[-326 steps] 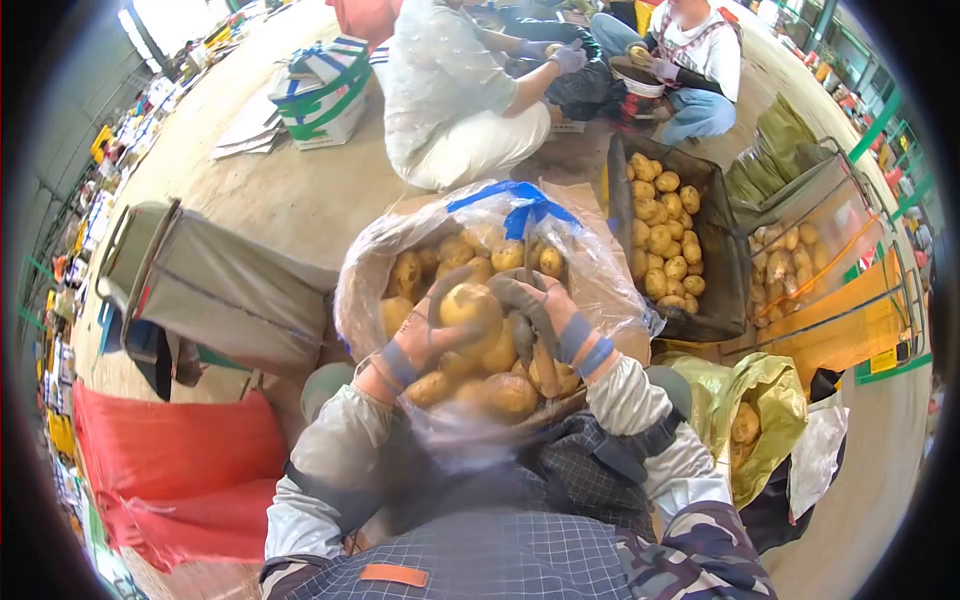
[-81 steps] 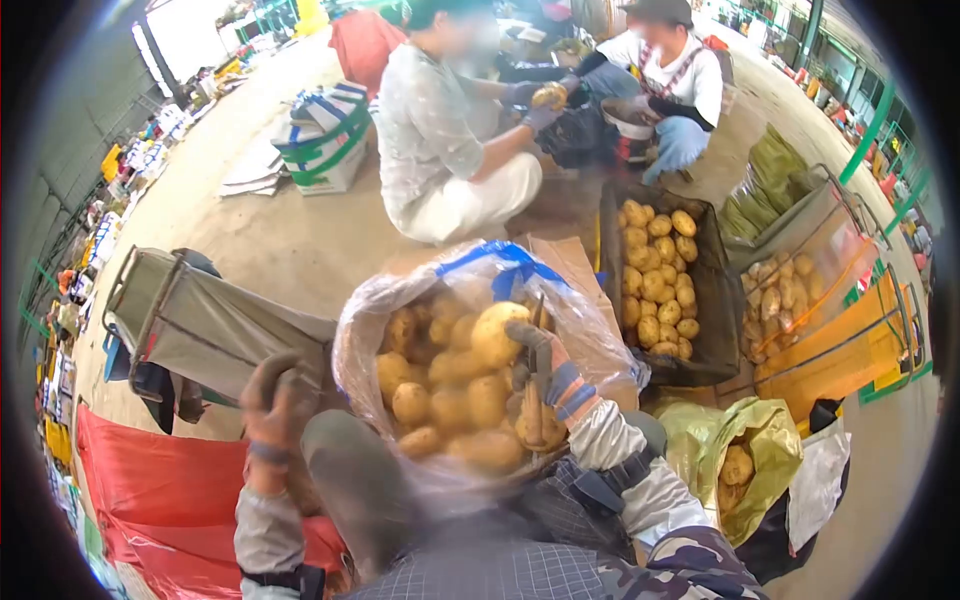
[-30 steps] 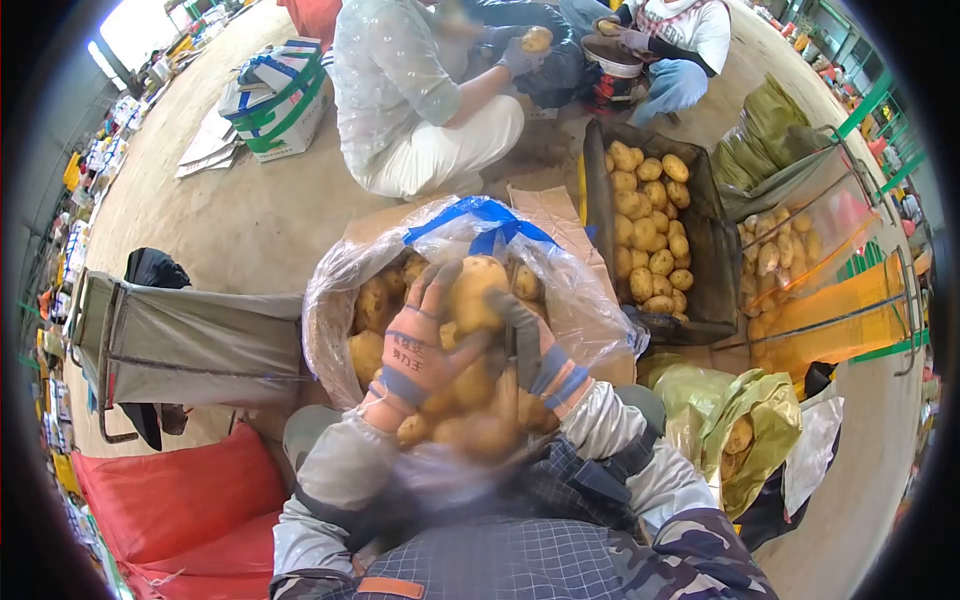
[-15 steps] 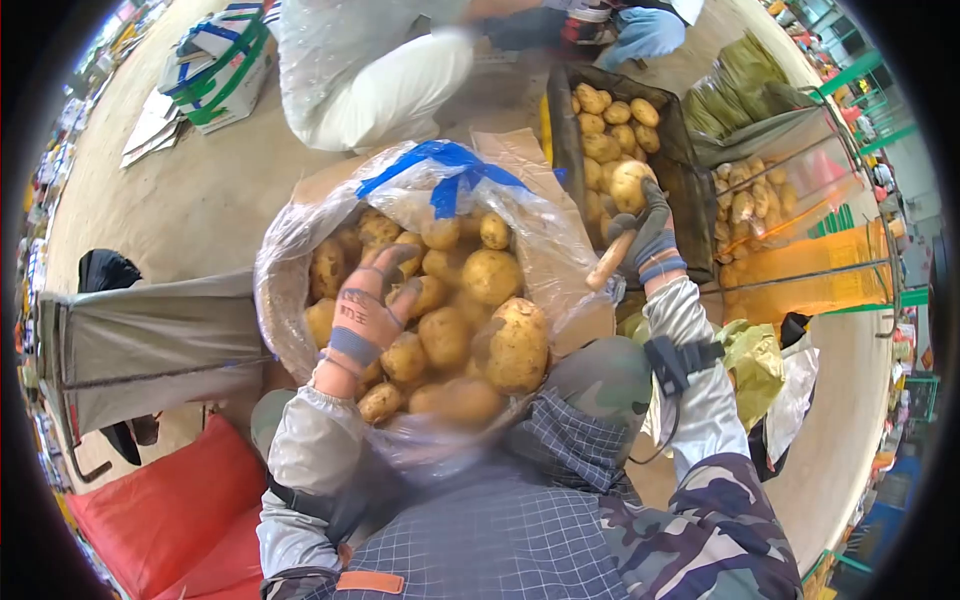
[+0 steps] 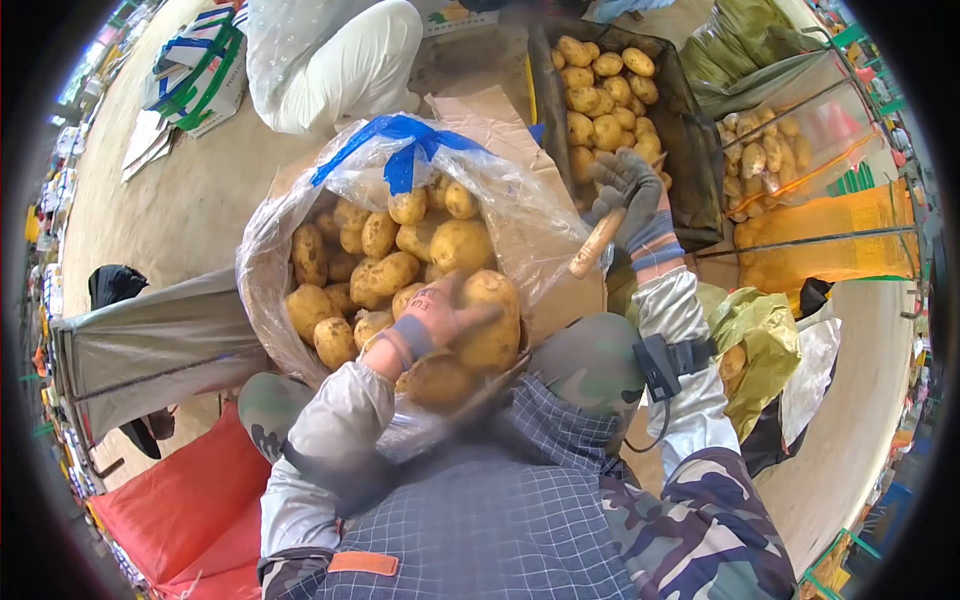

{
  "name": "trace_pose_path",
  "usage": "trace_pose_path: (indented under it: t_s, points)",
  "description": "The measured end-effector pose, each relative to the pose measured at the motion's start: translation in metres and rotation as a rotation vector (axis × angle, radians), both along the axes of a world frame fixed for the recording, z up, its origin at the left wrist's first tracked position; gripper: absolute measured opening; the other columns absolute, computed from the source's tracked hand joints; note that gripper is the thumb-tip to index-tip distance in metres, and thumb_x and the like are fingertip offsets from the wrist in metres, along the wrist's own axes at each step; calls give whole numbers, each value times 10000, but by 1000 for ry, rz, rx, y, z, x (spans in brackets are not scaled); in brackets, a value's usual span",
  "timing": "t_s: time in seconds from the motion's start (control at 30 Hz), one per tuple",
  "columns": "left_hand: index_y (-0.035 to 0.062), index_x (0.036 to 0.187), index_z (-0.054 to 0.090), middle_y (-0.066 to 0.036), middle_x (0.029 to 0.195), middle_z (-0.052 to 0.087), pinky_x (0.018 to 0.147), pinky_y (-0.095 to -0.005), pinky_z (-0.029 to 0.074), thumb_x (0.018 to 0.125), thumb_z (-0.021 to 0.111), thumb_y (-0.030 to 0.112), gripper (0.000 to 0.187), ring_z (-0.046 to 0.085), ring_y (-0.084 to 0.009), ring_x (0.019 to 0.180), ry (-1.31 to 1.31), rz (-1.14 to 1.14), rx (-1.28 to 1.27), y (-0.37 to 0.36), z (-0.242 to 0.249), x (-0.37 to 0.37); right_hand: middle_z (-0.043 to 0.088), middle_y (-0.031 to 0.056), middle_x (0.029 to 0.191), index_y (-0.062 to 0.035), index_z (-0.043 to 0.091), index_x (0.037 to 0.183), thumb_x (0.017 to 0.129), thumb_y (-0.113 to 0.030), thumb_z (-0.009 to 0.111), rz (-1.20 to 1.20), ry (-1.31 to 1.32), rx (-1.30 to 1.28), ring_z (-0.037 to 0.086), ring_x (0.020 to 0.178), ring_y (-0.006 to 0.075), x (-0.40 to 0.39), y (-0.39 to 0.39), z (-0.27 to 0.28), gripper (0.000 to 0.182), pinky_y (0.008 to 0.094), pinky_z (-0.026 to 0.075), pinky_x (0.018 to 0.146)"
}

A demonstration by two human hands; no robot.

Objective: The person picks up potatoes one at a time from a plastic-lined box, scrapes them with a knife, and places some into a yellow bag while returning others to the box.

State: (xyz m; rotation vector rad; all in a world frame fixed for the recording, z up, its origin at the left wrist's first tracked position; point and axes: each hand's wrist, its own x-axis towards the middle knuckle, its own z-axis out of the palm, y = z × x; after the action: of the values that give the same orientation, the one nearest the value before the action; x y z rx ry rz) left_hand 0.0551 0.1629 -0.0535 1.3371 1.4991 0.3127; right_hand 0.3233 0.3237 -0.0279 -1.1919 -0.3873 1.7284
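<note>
A clear plastic bag (image 5: 262,235) tied with blue tape (image 5: 398,140) sits open between my knees, full of yellow potatoes. My left hand (image 5: 432,312), in an orange and grey glove, grips a large potato (image 5: 492,322) at the bag's near edge. My right hand (image 5: 628,192), in a grey glove, hovers over the near end of a black crate (image 5: 703,160) of potatoes, to the right of the bag. It holds a knife by its wooden handle (image 5: 596,244), with the fingers partly spread. The blade is hidden.
Cardboard (image 5: 492,108) lies under the bag. A wire cart (image 5: 840,170) with an orange sack of potatoes stands at the right, above a yellow-green bag (image 5: 765,340). A grey folded trolley (image 5: 140,345) and red sack (image 5: 180,505) lie at the left. A seated person's white trousers (image 5: 345,60) are at the top.
The potato my right hand held over the crate half a second ago is gone from it. My left hand has shifted right and closed on the large potato.
</note>
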Motion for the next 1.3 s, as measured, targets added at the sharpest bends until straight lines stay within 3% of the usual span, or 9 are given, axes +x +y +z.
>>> trace_pose_path:
  t_s: [0.13, 0.27, 0.33, 0.4, 0.53, 0.63, 0.8, 1.13, 1.3]
  points:
    - [-46, 1437, 447, -278, 1312, 601, 995, -384, 489, 687, 809, 594, 1050, 609, -347, 1206, 128, -32, -158, 15, 15, 12, 692, 96, 895, -10, 630, 1148, 952, -324, 610, 235, -52, 226, 520, 546, 105, -18, -18, 37, 371, 259, 439, 483]
    - [64, 1333, 569, -160, 1183, 676, 938, -361, 513, 775, 812, 439, 715, 657, -263, 1089, 34, 142, -67, 2, -9, 4, 696, 107, 930, 6, 625, 1184, 947, -308, 635, 434, -20, 415, 546, 567, 93, -42, -50, 70, 393, 253, 440, 464]
    - [76, 1333, 571, -128, 1168, 677, 898, -350, 539, 819, 797, 371, 634, 660, -242, 1081, -169, 289, -22, -10, -27, -15, 700, 118, 953, 5, 624, 1187, 934, -275, 667, 543, -288, 491, 589, 620, 101, -53, -66, 79, 380, 256, 472, 506]
    - [86, 1390, 526, -147, 1229, 639, 958, -400, 511, 735, 830, 446, 807, 611, -266, 1154, -516, 564, -217, -18, -11, -27, 709, 125, 1018, 3, 617, 1221, 894, -245, 737, 615, -601, 625, 669, 793, 163, -67, -82, 66, 428, 282, 537, 678]
    - [130, 1365, 562, -122, 1264, 609, 919, -378, 520, 843, 752, 362, 601, 606, -242, 1143, -830, 676, -157, -26, 64, -47, 675, 90, 1165, -7, 568, 1327, 894, -315, 747, 844, -1047, 726, 634, 1047, 196, -103, -109, 36, 561, 321, 506, 915]
    - [28, 1362, 553, -94, 1187, 645, 864, -299, 531, 960, 633, 323, 505, 623, -171, 1054, -411, 333, 461, -39, 78, -71, 604, 196, 1329, 18, 470, 1433, 847, -515, 747, 1050, -409, 267, 588, 1223, 312, -127, -103, 46, 839, 394, 482, 1016]
    - [-7, 1357, 545, -132, 1221, 610, 750, -299, 549, 993, 571, 266, 456, 645, -149, 818, -656, 516, 411, -49, 122, -73, 649, 105, 1200, -25, 573, 1307, 974, -267, 623, 799, 299, -20, 629, 1101, 230, -128, -116, 79, 415, 381, 552, 904]
    - [-6, 1402, 504, -60, 1010, 649, 675, -275, 538, 947, 662, 189, 520, 621, -120, 776, -771, 554, 382, -53, 76, -99, 656, 90, 1186, -11, 598, 1272, 994, -233, 585, 795, 177, 29, 640, 1054, 208, -136, -117, 17, 356, 347, 522, 944]
    - [-32, 1373, 521, -83, 1156, 661, 880, -284, 521, 947, 630, 147, 475, 610, -104, 1021, -698, 503, 418, -56, 75, -107, 630, 114, 1239, -9, 528, 1352, 995, -253, 583, 832, 263, 41, 631, 1083, 229, -134, -111, 0, 436, 362, 521, 965]
